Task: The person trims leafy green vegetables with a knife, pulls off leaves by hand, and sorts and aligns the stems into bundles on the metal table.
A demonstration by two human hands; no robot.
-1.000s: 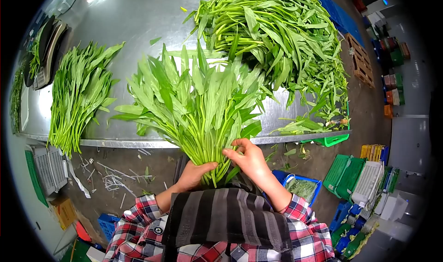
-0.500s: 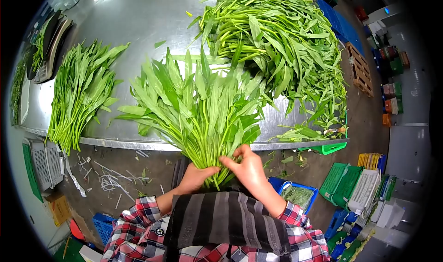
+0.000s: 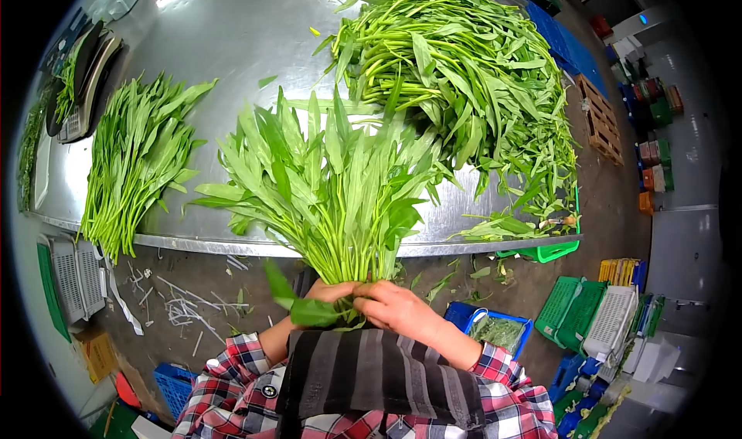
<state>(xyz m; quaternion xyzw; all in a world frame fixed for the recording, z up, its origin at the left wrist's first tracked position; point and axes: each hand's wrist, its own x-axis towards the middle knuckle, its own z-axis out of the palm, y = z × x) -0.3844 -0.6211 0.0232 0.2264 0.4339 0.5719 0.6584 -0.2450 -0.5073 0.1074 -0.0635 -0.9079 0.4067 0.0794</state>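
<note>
Our right hand [image 3: 398,309] is now sitting lower and further in, up against our left hand [image 3: 326,292], and a few loose leaves [image 3: 313,313] are newly showing just in front of the left hand. With that left hand we are gripping the bunch [image 3: 340,199] low on its stems, while our right fingers are curling beside the left thumb; whether they are pinching the leaves or the stems, we cannot tell. Ahead of both hands, the bunch is fanning out over the table [image 3: 232,45]. We are probably tidying its stem end, so the next move is calling for a firm left grip while the right fingers are clearing those leaves. Counting, we are finding one held bunch; one other bunch [image 3: 139,161], lying left of the left hand; one heap [image 3: 464,76], spreading beyond and right of the right hand; and one pallet [image 3: 603,122], lying further right. Single stems are overlapping too much for us to count.
</note>
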